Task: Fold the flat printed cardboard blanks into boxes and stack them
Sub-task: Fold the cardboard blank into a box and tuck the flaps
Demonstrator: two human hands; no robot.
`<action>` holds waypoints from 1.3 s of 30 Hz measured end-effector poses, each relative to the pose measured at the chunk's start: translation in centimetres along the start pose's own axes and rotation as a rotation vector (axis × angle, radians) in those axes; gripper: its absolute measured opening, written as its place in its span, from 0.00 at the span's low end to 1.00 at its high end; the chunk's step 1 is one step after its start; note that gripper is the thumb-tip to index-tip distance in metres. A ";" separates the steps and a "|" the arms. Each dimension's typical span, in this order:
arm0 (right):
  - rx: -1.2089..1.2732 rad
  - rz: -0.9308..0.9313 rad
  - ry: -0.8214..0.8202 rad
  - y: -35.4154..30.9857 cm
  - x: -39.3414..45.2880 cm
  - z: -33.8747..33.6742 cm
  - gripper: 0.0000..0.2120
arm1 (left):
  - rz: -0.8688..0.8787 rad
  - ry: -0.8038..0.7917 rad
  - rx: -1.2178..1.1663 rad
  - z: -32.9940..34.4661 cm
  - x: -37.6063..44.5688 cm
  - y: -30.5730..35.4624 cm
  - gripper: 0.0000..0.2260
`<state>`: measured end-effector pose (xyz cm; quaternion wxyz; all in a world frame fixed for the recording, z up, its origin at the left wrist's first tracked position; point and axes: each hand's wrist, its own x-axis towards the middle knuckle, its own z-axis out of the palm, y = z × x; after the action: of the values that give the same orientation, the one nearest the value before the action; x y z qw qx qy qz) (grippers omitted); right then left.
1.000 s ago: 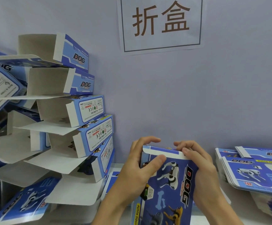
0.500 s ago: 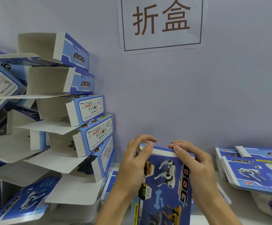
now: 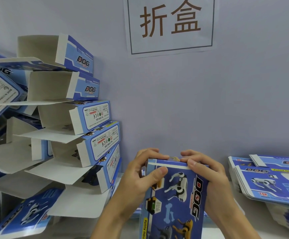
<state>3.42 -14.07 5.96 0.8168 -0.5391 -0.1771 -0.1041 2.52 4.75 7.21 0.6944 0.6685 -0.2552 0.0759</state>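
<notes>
OBJECT: blue printed dog-picture cardboard box (image 3: 174,195), upright between my hands, above the tabletop (image 3: 254,221) | GRIP: left hand (image 3: 140,176) and right hand (image 3: 209,176) both clamp its top end, thumbs in front, fingers curled behind | HANDLING: judged light, thin, crush-prone; hold near the folded edges, not mid-panel | NEARBY: folded-box stack (image 3: 81,135) left of grip, flat blanks (image 3: 269,180) right.

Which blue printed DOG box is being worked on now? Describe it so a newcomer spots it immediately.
Start at the white paper wall sign with brown characters and drop straight down to the bottom centre. The blue printed cardboard box stands there, gripped at its top by the left hand and right hand. Unlike the stacked open-flapped boxes left and the flat blanks pile right, it alone is held.
</notes>
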 end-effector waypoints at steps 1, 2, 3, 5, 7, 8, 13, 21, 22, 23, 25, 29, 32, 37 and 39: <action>0.003 0.003 -0.011 0.0 0.0 -0.1 0.09 | 0.005 0.011 0.002 0.0 0.0 -0.1 0.17; 0.001 0.001 -0.019 0.0 0.0 -0.1 0.09 | 0.011 0.020 0.000 0.0 0.0 -0.2 0.16; -0.006 -0.003 -0.023 0.0 -0.1 -0.1 0.09 | 0.016 0.027 -0.009 -0.1 0.0 -0.4 0.15; -0.036 -0.019 -0.022 0.1 -0.1 -0.1 0.08 | 0.020 0.034 -0.028 -0.1 0.0 -0.7 0.11; -0.073 -0.039 -0.017 0.2 -0.1 0.0 0.08 | 0.020 0.043 -0.028 0.0 0.0 -0.8 0.10; -0.086 -0.042 -0.020 0.3 0.0 0.0 0.09 | 0.014 0.044 -0.032 0.0 0.0 -0.8 0.11; -0.120 -0.061 -0.046 0.1 0.0 0.1 0.11 | -0.056 0.120 -0.072 0.8 0.2 -0.1 0.12; -0.280 -0.063 -0.289 -0.7 -0.5 1.7 0.28 | -0.021 0.467 0.056 -0.4 1.1 1.1 0.10; -0.293 -0.070 -0.278 -0.7 -0.5 1.9 0.28 | -0.025 0.410 0.057 -0.9 1.1 1.0 0.06; -0.289 -0.073 -0.263 -0.8 -0.5 1.9 0.29 | -0.045 0.310 0.061 -1.2 0.9 1.2 0.04; -0.283 -0.061 -0.238 -0.9 -0.4 1.6 0.32 | -0.093 0.154 0.119 -1.7 0.4 1.4 0.12; -0.313 -0.026 -0.300 -1.0 -0.5 1.3 0.33 | -0.095 0.174 0.179 -1.8 0.1 2.0 0.18; -0.342 -0.018 -0.324 -1.0 -0.6 1.3 0.36 | -0.091 0.186 0.277 -1.9 0.1 2.5 0.18; -0.441 -0.075 -0.293 -0.6 -0.7 1.8 0.47 | -0.026 0.349 0.364 -1.4 0.3 3.0 0.20; -0.460 -0.079 -0.265 -0.4 -0.6 2.2 0.50 | 0.001 0.529 0.284 -1.6 0.6 2.6 0.20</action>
<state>2.31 -12.23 6.79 0.6377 -0.7122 -0.2753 -0.1018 2.26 6.44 9.81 0.6365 0.7156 -0.0527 0.2828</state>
